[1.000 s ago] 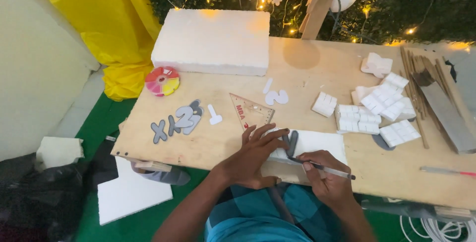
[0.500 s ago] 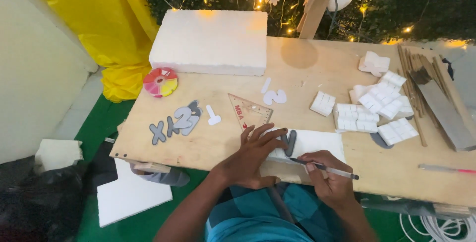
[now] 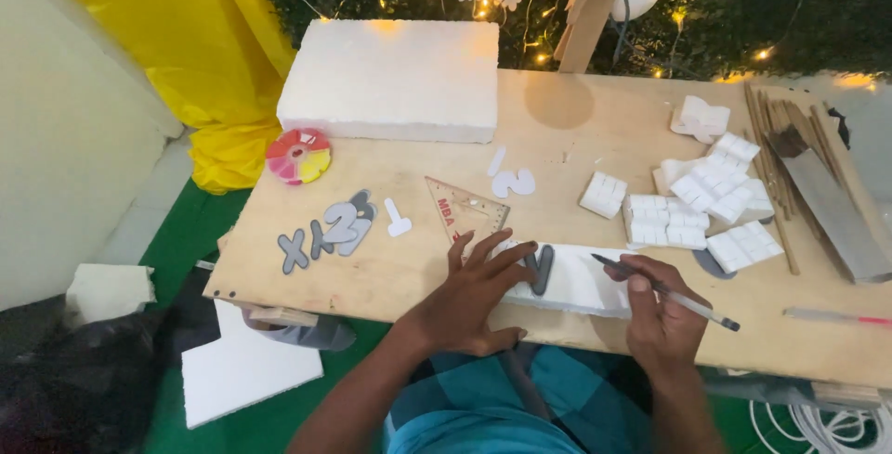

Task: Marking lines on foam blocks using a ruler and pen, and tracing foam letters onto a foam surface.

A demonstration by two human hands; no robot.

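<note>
My left hand [image 3: 476, 292] lies flat, fingers spread, on a white foam sheet [image 3: 583, 279] at the near edge of the wooden table [image 3: 576, 138]. Its fingertips touch a grey cut-out shape [image 3: 540, 268] lying on the sheet. My right hand [image 3: 656, 308] grips a thin pen [image 3: 678, 297], whose tip points left over the foam sheet. A clear triangular set square [image 3: 466, 208] lies just beyond my left hand.
A thick white foam block [image 3: 395, 78] sits at the back. Grey cut-out characters [image 3: 327, 233], a colourful disc [image 3: 298, 156], several small white foam pieces [image 3: 701, 203], wooden sticks and a metal strip [image 3: 822, 198] lie around. A white board [image 3: 243, 370] is on the green floor.
My right hand has lifted the pen slightly off the foam sheet and shifted right. My left hand stays pressed on the sheet.
</note>
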